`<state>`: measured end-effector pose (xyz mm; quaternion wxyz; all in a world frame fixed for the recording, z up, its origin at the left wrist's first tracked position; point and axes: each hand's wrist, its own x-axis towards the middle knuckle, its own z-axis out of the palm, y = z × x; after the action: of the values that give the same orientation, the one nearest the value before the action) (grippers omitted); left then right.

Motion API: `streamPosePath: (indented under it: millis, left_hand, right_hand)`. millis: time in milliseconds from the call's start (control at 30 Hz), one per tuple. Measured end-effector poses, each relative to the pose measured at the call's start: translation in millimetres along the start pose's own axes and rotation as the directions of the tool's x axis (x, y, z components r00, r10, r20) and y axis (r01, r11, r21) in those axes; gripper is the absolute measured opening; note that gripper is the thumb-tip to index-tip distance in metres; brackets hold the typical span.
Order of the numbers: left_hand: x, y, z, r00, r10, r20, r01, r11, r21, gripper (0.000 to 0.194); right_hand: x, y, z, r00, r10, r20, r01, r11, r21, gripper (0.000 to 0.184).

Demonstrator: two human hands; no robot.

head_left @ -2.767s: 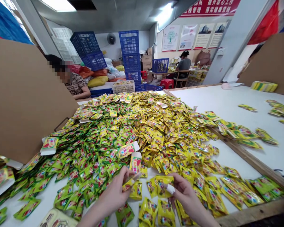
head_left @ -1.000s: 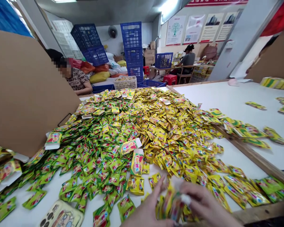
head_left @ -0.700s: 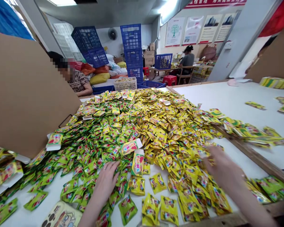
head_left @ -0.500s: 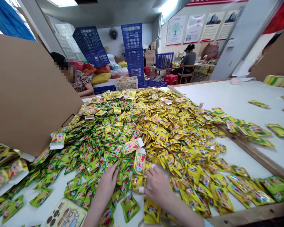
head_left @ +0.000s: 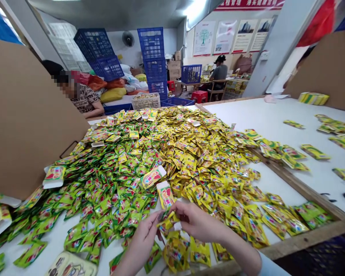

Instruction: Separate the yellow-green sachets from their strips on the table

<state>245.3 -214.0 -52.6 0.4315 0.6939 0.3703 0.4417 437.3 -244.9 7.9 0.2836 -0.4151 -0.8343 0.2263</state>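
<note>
Hands, apart a moment earlier, now meet at 6 o'clock: left hand [head_left: 142,239] and right hand [head_left: 197,222] pressed together, pinching one yellow-green foil sachet [head_left: 167,221]. Item: glossy, creased, printed with colourful cartoon art. Heap of similar sachets [head_left: 149,161] spreads toward 12 o'clock across white surface [head_left: 276,115]; small printed carton [head_left: 166,194] lies just above the hands.
</note>
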Motion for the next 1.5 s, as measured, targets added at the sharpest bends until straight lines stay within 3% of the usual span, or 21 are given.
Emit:
streamPosePath:
  millis: [167, 267, 367, 500, 567, 667, 767, 833, 933, 1033, 1133, 1200, 1300, 1367, 1500]
  left_hand:
    - [-1.3, -1.2, 16.5, 0.999, -0.010, 0.047, 0.015, 0.995, -0.101, 0.041]
    - [3.8, -9.2, 25.9, 1.000, -0.023, 0.008, 0.024, 0.990, -0.137, 0.039]
    - [9.0, -13.5, 36.4, 0.995, -0.084, -0.052, 0.068, 0.966, -0.250, 0.040]
    - [12.1, -11.6, 49.9, 0.984, -0.153, -0.088, 0.098, 0.890, -0.446, 0.039]
    - [12.1, -9.7, 55.7, 0.975, -0.180, -0.132, 0.084, 0.843, -0.531, 0.037]
    - [11.2, -8.4, 63.5, 0.958, -0.221, -0.183, 0.058, 0.774, -0.630, 0.036]
    - [10.2, -10.6, 71.0, 0.943, -0.279, -0.183, 0.072, 0.705, -0.705, 0.034]
    - [9.2, -14.3, 76.0, 0.915, -0.359, -0.183, 0.112, 0.663, -0.740, 0.039]
    - [6.7, -19.0, 81.7, 0.878, -0.431, -0.207, 0.141, 0.647, -0.749, 0.048]
    - [4.7, -17.9, 83.7, 0.920, -0.348, -0.178, 0.112, 0.672, -0.732, 0.052]
    - [5.8, -14.7, 82.7, 0.949, -0.281, -0.143, 0.079, 0.652, -0.754, 0.056]
    - [8.7, -14.7, 81.7, 0.937, -0.294, -0.190, 0.047, 0.643, -0.764, 0.051]
    - [13.6, -18.0, 82.2, 0.928, -0.222, -0.298, -0.048, 0.722, -0.690, 0.035]
    - [15.0, -21.2, 84.9, 0.936, -0.154, -0.315, -0.083, 0.776, -0.626, 0.030]
    - [14.7, -25.2, 86.8, 0.930, -0.070, -0.361, -0.110, 0.884, -0.455, 0.034]
  right_hand:
    - [-3.3, 12.1, 3.6, 0.994, 0.085, -0.066, -0.090, 0.993, -0.074, 0.056]
    - [-13.0, 16.5, 3.3, 0.975, 0.141, -0.171, -0.154, 0.986, -0.066, 0.065]
    - [-24.1, 16.4, 2.4, 0.957, 0.098, -0.275, -0.140, 0.980, -0.139, 0.060]
    - [-33.3, 21.5, 9.2, 0.953, 0.002, -0.302, -0.094, 0.952, -0.290, 0.047]
    - [-34.1, 26.5, 14.8, 0.933, 0.044, -0.357, -0.123, 0.971, -0.204, 0.040]
    - [-31.4, 31.8, 22.8, 0.880, 0.164, -0.445, -0.127, 0.986, 0.112, 0.026]
    - [-27.1, 33.6, 30.5, 0.845, 0.264, -0.466, -0.039, 0.898, 0.438, 0.021]
    - [-25.2, 35.3, 36.0, 0.817, 0.291, -0.498, 0.032, 0.839, 0.543, 0.021]
    - [-24.4, 38.9, 44.9, 0.769, 0.249, -0.589, 0.074, 0.880, 0.469, 0.017]
    - [-24.7, 40.3, 52.8, 0.722, 0.203, -0.661, 0.037, 0.943, 0.330, 0.013]
    - [-26.3, 39.7, 58.3, 0.691, 0.218, -0.689, 0.003, 0.953, 0.304, 0.016]
    - [-28.7, 39.8, 61.1, 0.692, 0.261, -0.673, -0.051, 0.948, 0.315, 0.031]
    - [-30.8, 40.0, 64.6, 0.764, 0.285, -0.579, -0.088, 0.935, 0.344, 0.057]
    - [-29.0, 38.0, 65.8, 0.811, 0.272, -0.519, -0.018, 0.897, 0.441, 0.053]
    - [-25.8, 30.4, 57.8, 0.862, 0.314, -0.399, 0.032, 0.751, 0.659, 0.024]
